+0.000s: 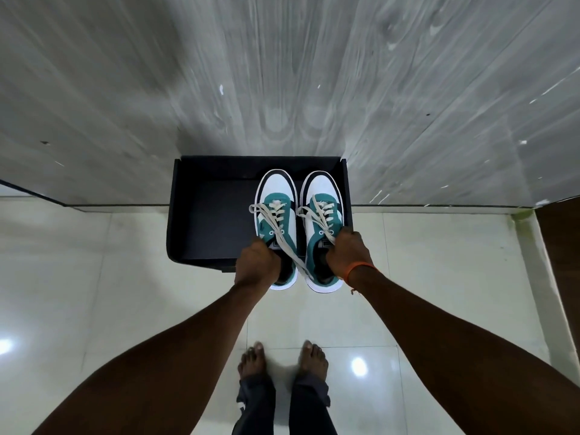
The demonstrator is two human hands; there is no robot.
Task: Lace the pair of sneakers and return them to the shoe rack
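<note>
Two teal and white sneakers with cream laces are held side by side over the right part of a black open shoe rack (204, 221). My left hand (257, 263) grips the left sneaker (276, 196) at its heel opening. My right hand (346, 251) grips the right sneaker (320, 196) at its tongue and opening. Both toes point toward the wall, and the heels stick out past the rack's front edge. Loose lace ends trail across both shoes; one long end hangs between them.
A grey wood-grain wall panel (314, 89) rises behind the rack. Glossy pale floor tiles (423, 277) lie below, with my bare feet (282, 362) on them. A brown edge (561, 246) shows at the far right.
</note>
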